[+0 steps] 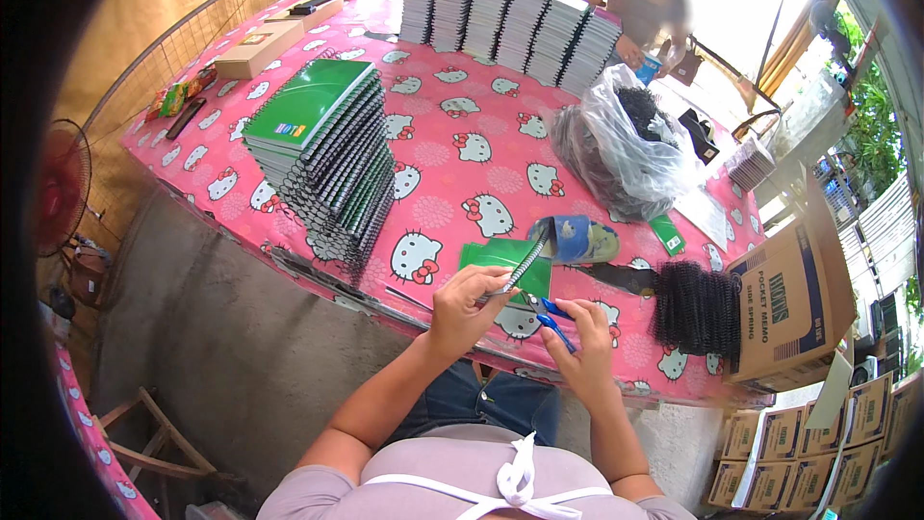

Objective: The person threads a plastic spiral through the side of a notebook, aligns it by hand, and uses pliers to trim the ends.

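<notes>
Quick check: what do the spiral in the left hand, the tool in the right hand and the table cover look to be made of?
Spiral binding: looks like thin dark wire coil, probably metal or coated plastic; too fine to settle. Tool: blue glossy handles, likely plastic-sleeved; the working end is hidden, so its metal is a guess. Table cover: pink printed sheet with slight sheen and smooth drape, probably vinyl or oilcloth.

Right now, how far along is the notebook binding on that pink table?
Done: a slanted stack of green spiral notebooks lies on the table. In hand: the left hand holds a green notebook by its wire spine, while the right hand works blue-handled pliers at it. Left: a row of unbound pads, a bag of black coils and loose coils.
</notes>
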Action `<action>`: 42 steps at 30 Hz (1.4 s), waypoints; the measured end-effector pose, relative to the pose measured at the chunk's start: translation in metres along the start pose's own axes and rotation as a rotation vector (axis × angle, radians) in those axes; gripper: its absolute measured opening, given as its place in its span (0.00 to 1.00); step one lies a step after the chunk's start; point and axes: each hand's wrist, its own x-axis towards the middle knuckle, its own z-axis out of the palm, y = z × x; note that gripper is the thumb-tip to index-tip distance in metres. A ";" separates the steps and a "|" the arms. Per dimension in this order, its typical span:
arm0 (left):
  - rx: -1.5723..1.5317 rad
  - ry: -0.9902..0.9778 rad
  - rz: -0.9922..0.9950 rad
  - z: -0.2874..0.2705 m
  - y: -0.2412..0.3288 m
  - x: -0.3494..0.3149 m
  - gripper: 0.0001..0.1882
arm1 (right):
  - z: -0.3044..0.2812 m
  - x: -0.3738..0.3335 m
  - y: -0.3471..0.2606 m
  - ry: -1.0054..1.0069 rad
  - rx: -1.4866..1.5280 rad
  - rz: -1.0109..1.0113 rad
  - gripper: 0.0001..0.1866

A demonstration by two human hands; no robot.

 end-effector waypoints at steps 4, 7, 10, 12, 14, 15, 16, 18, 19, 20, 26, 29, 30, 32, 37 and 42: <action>-0.033 0.026 -0.008 0.001 -0.001 0.000 0.10 | -0.006 0.000 -0.011 0.011 0.027 -0.012 0.23; -0.022 0.020 0.023 0.000 0.000 0.002 0.10 | 0.001 0.008 -0.018 0.009 -0.021 -0.064 0.21; -0.014 0.020 0.062 -0.003 -0.001 0.000 0.11 | 0.004 0.008 -0.012 -0.188 0.381 0.255 0.18; -0.013 0.022 0.121 -0.005 -0.002 0.001 0.12 | 0.005 0.009 0.003 -0.389 0.879 0.538 0.16; -0.019 0.016 0.213 -0.003 -0.001 0.002 0.12 | 0.003 0.009 0.019 -0.588 1.453 0.763 0.16; 0.018 0.004 0.267 -0.006 0.000 0.005 0.12 | 0.007 0.009 0.019 -0.553 1.435 0.776 0.16; 0.055 -0.008 0.320 -0.009 0.001 0.010 0.12 | 0.006 0.008 0.016 -0.452 1.152 0.672 0.16; 0.057 0.021 0.326 -0.015 0.001 0.014 0.12 | -0.005 0.004 0.012 -0.249 0.598 0.438 0.15; 0.020 0.066 0.284 -0.016 0.000 0.016 0.11 | -0.011 -0.001 0.025 -0.135 0.314 0.372 0.16; -0.024 0.109 0.247 -0.016 -0.001 0.020 0.11 | -0.019 -0.008 0.047 -0.011 0.029 0.302 0.17; 0.192 -0.035 0.404 -0.026 0.041 0.052 0.12 | -0.018 0.035 0.003 0.116 -0.467 -0.297 0.25; 0.262 -0.144 0.429 -0.055 0.069 0.059 0.12 | 0.003 0.100 -0.061 -0.164 -0.010 -0.574 0.26; 0.426 0.011 0.479 -0.077 0.083 0.065 0.13 | 0.009 0.122 -0.074 -0.312 0.118 -0.635 0.26; 0.498 0.386 0.455 -0.116 0.097 0.077 0.19 | 0.022 0.161 -0.099 -0.106 0.654 -0.371 0.22; 0.150 0.732 0.245 -0.200 0.044 0.131 0.29 | 0.094 0.257 -0.174 -0.037 0.850 -0.135 0.17; 0.207 0.750 0.019 -0.187 0.027 0.160 0.21 | 0.163 0.297 -0.137 0.008 0.811 -0.327 0.18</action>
